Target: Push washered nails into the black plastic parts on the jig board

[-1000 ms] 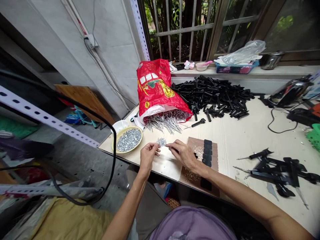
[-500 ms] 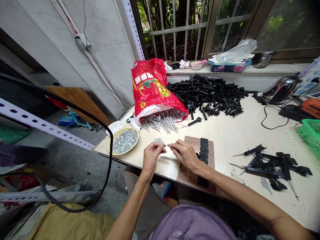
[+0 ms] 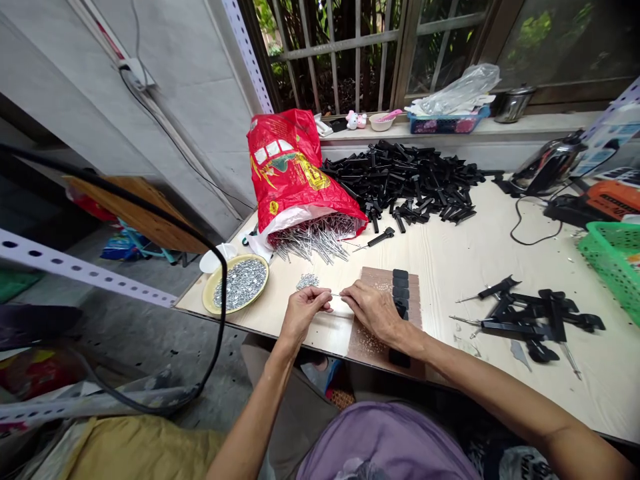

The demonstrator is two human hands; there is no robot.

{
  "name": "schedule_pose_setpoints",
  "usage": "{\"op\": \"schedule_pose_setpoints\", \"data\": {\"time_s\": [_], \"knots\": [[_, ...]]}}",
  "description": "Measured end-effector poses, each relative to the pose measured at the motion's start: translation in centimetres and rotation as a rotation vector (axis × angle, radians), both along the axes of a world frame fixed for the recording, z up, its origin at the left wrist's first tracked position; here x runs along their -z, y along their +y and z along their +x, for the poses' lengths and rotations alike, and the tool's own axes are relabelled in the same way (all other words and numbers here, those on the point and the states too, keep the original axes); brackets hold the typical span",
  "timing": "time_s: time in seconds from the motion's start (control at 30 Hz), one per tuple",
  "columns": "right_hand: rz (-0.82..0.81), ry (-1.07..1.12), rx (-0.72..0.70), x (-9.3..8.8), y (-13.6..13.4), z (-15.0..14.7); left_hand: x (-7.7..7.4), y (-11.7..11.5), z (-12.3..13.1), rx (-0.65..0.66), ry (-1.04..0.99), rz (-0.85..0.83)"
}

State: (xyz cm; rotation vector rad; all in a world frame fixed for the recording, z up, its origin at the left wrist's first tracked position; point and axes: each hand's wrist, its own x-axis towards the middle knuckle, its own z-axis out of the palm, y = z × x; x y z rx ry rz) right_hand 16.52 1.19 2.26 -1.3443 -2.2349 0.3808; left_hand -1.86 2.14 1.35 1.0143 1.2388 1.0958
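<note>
- Pale wooden tabletop (image 3: 445,260) stretches out in front of me, below a barred window (image 3: 330,47) with green leaves outside.
- My left hand (image 3: 305,313) has thumb and fingertips pinched together at one end of a thin metal rod (image 3: 336,295); whether they also grip some smaller piece I can't tell.
- My right hand (image 3: 376,312) pinches the rod's other end, fingers bent and the back of the hand up.
- So the rod lies roughly level between my two hands, above the table near its front edge.
- Just beyond my left hand is a heap of tiny metal pieces (image 3: 307,281); left of it sits a yellow bowl (image 3: 209,300) full of silvery bits (image 3: 243,283).
- Behind the heap, a red bag (image 3: 287,173) spills metal rods (image 3: 320,243) from its mouth.
- Beneath my right hand, a brown board (image 3: 414,297) bears a row of black pads (image 3: 401,283).
- Black parts (image 3: 410,180) are piled beside the bag; a smaller cluster (image 3: 554,317) lies well to my right, near a green basket (image 3: 603,273).
</note>
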Motion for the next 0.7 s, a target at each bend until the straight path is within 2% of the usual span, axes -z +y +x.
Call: {"op": "schedule_pose_setpoints", "data": {"time_s": [0.23, 0.47, 0.7], "knots": [[-0.037, 0.008, -0.014, 0.5, 0.1, 0.7, 0.3, 0.3, 0.3, 0.056, 0.054, 0.015], [0.05, -0.093, 0.033, 0.4, -0.1, 1.1, 0.8, 0.5, 0.8, 0.096, -0.028, -0.11], [0.0, 0.003, -0.026, 1.1, -0.1, 2.0, 0.7, 0.6, 1.2, 0.134, 0.043, -0.082]]}}
